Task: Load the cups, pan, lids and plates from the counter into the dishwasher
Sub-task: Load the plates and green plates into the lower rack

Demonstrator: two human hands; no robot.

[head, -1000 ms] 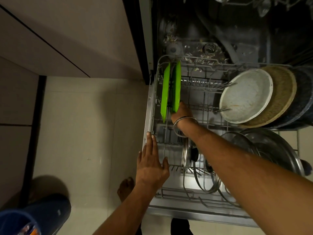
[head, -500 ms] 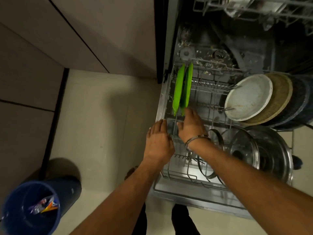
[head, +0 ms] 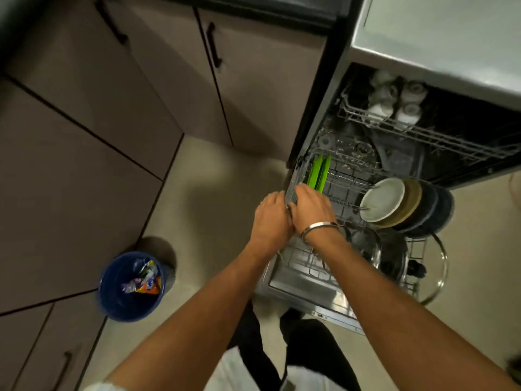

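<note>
- Two racks are showing in the open dishwasher (head: 324,114) in front of me; its top edge is sitting under the pale counter (head: 439,32), and grey-brown cabinets (head: 118,88) are filling the left of the view above the light floor (head: 214,210).
- My lower rack (head: 307,266) is standing pulled out over the door; my upper rack (head: 423,134) is sitting further back, with white cups (head: 394,100) standing upside down in it, though they are blurred.
- My blue bin (head: 131,286) is standing on the floor well apart from the dishwasher, with crumpled wrappers lying inside it.
- Steel pan and lids (head: 392,255) are leaning together at the near right of the lower rack; I cannot tell them apart where they overlap.
- My row of plates (head: 406,204) is standing on edge at the right of that rack; the white one is facing me, and the tan and dark ones are sitting behind it.
- My left hand (head: 269,218) is resting at the left rim of the lower rack, fingers curling over the wire edge and gripping it.
- My right hand (head: 310,207), wearing a steel bangle (head: 318,228), is lying just beside the left, fingers bending down onto the same rim; whether they are closing round the wire I cannot tell.
- My two green plates (head: 318,173) are standing upright in the far left slots, just beyond my fingertips.
</note>
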